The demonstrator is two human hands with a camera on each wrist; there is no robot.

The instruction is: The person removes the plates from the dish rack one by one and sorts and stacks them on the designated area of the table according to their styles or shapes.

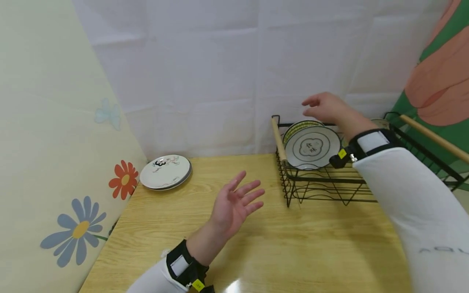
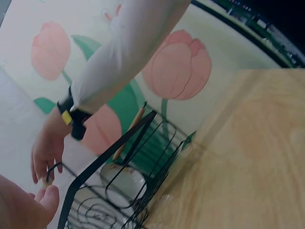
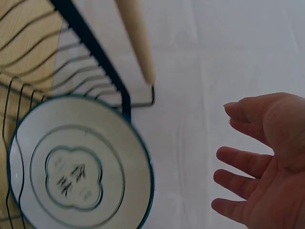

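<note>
My right hand (image 1: 324, 106) hovers above the back of a black wire dish rack (image 1: 293, 179), its fingers loosely bent around nothing. Below it a white plate (image 1: 313, 148) with a dark rim and a flower-shaped outline around characters leans upright in the rack. Behind that plate shows the edge of a green-patterned plate (image 1: 293, 129). In the right wrist view the right hand's fingers (image 3: 243, 162) are apart from the plate. My left hand (image 1: 234, 205) is held palm up over the table, fingers spread, holding nothing, left of the rack.
At the back left, a small stack of white plates (image 1: 165, 171) lies on the wooden table (image 1: 146, 228). Wooden handles (image 1: 434, 138) rise at both rack ends. A bowl-like white dish (image 2: 125, 186) sits farther along the rack. A white cloth (image 1: 201, 81) hangs behind.
</note>
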